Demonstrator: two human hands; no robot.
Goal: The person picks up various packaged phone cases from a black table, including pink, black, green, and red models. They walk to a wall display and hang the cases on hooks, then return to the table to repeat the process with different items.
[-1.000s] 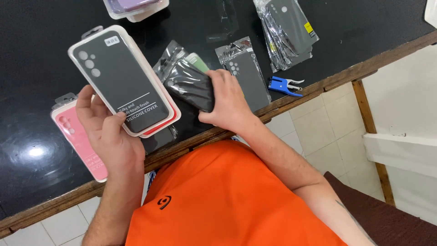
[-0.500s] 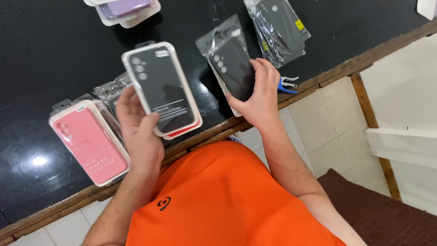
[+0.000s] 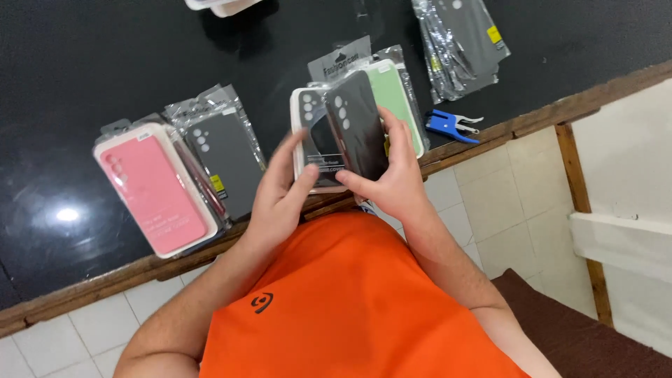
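Gripping black case (image 3: 358, 126) in right hand (image 3: 393, 183), overlapping boxed case (image 3: 313, 140); left hand (image 3: 280, 196) pinching box, fingers raised.

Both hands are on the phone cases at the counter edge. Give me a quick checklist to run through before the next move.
1. Left hand on the boxed black case: ok, fingers on its front.
2. Right hand gripping the bare black case: ok, thumb and fingers wrap its edges.
3. Bare case kept apart from the box: not ok, it overlaps the box front.
4. Green case out of the way: cannot tell, partly hidden behind the held cases.
5. Pink boxed case secure on the counter: ok, lying flat near the edge.
6. Blue tool out of the hands' way: ok, off to the side.
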